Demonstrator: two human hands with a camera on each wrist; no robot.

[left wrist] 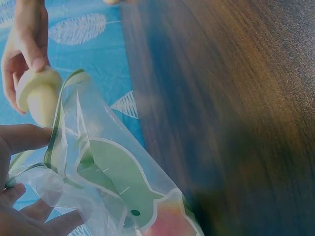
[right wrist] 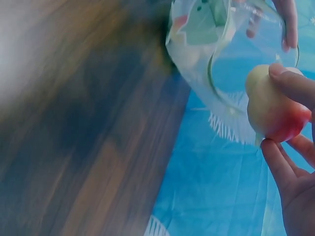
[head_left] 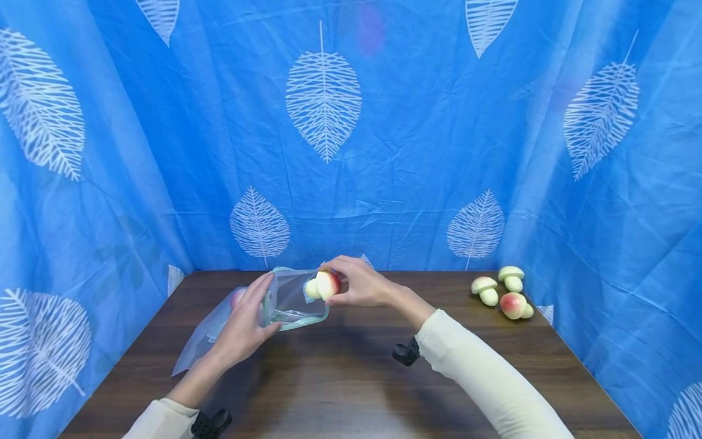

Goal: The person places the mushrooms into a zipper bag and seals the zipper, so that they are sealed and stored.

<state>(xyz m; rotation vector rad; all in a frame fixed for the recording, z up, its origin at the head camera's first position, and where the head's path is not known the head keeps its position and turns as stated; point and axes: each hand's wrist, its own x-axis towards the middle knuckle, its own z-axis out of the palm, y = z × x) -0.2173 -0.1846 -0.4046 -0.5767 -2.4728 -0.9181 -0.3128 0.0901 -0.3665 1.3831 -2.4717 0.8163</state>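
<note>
Between the thumb and fingertips of the right hand point(head_left: 359, 281) I have a red-capped mushroom point(head_left: 323, 285), clamped by its cap with the pale stem pointing left toward the mouth of a clear plastic bag point(head_left: 208, 329). From my three views I cannot tell whether the stem has crossed the rim; it is just beside it at least. The left hand point(head_left: 244, 329) grips the bag near its mouth, thumb and fingers set apart around it, some fingers visible through the plastic. The green-edged mouth gapes toward the mushroom, leaving me room inside the opening. Lower down, a green print and a blurred pinkish shape point(left wrist: 170, 219) show at the bag's wall.

Farther right, past a wide stretch of wood, three more mushrooms point(head_left: 484, 291) sit close together near the table's far right corner; the front one, red-capped, lies on its side near the right edge. Both hands work close to the far edge, with dark wood-grained table point(head_left: 345, 390) running between the forearms toward me. Pale sleeves point(head_left: 482, 372) cover both forearms. Blue cloth point(head_left: 378, 231) printed with white leaves hangs behind the table and along both sides.
</note>
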